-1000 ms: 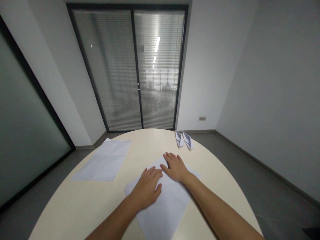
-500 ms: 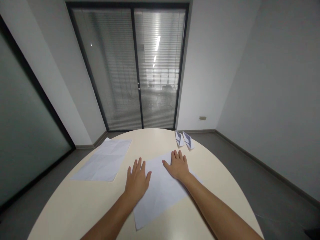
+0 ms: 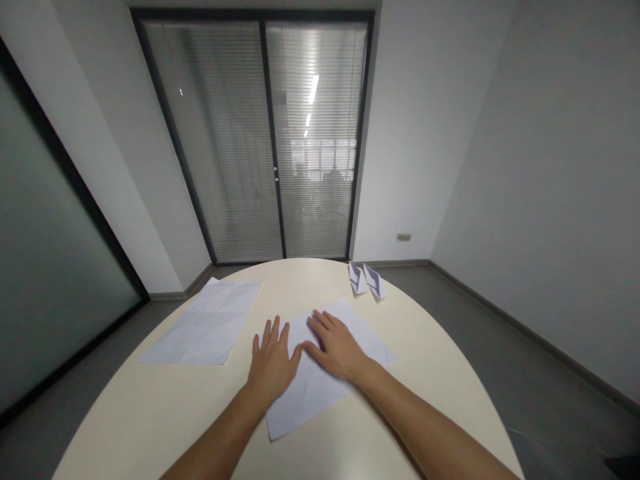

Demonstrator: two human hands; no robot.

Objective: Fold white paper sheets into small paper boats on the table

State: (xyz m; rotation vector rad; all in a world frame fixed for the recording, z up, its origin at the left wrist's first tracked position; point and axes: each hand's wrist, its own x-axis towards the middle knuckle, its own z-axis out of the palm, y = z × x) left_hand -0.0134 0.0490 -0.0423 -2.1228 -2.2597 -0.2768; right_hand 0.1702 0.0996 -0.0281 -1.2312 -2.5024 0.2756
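Note:
A white sheet of paper (image 3: 315, 400) lies turned at an angle on the table in front of me, with faint creases. Flat over its left edge rests my left hand (image 3: 273, 360), fingers spread. My right hand (image 3: 334, 347) lies palm down across the middle of the sheet, its fingers stretched out towards the upper left. The tips of my two thumbs almost meet on the paper. Neither hand grips anything. Part of the sheet is hidden under both hands.
The table (image 3: 400, 427) is round and cream-coloured. More creased white paper (image 3: 210, 327) lies at its left. Two folded paper pieces (image 3: 357, 280) stand near the far right edge. Beyond are a glass door with blinds (image 3: 320, 200) and grey walls.
My right hand has slid left across the sheet, closer to my left hand. The sheet's near corner sits slightly farther away. My left hand has hardly moved.

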